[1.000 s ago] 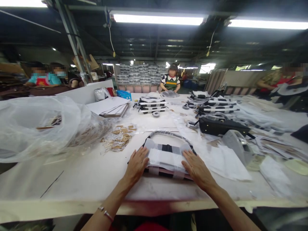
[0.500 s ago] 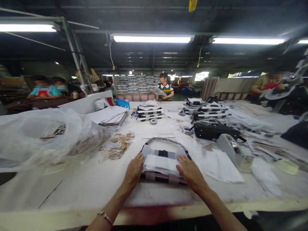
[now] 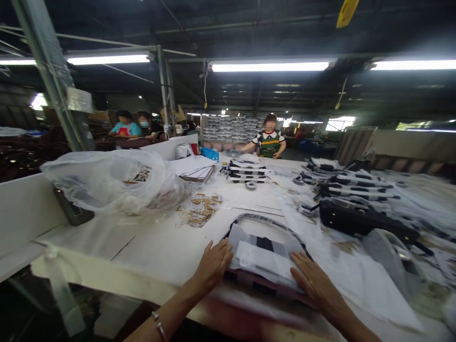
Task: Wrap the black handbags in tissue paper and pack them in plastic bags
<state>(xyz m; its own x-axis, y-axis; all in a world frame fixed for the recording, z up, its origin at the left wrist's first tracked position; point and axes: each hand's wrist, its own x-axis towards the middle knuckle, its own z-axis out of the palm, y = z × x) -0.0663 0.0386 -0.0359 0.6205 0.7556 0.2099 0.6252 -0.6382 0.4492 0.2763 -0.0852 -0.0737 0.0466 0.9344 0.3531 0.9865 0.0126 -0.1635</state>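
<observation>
A handbag (image 3: 265,263) with white tissue paper and clear plastic over its front lies near the table's front edge. Its wrapped dark handle (image 3: 263,217) arches up toward the far side. My left hand (image 3: 215,260) rests open against the bag's left side, fingers stretched. On the right side, my right hand (image 3: 313,275) lies open along the paper with its fingers extended. Brown paper tags with strings (image 3: 200,209) lie in a pile on the table left of the bag.
A clear plastic sack (image 3: 107,180) holds more tags at left. White sheets (image 3: 194,167) stand stacked behind. Wrapped bags (image 3: 249,170) lie in piles farther back. At right are a black bag (image 3: 366,218), a grey tape dispenser (image 3: 394,256) and white paper (image 3: 374,285). A co-worker (image 3: 270,140) stands across the table.
My view has turned left, so things appear shifted right. Both hands stay at the bag's sides. The co-worker has lowered a plastic-wrapped item toward the table's far end.
</observation>
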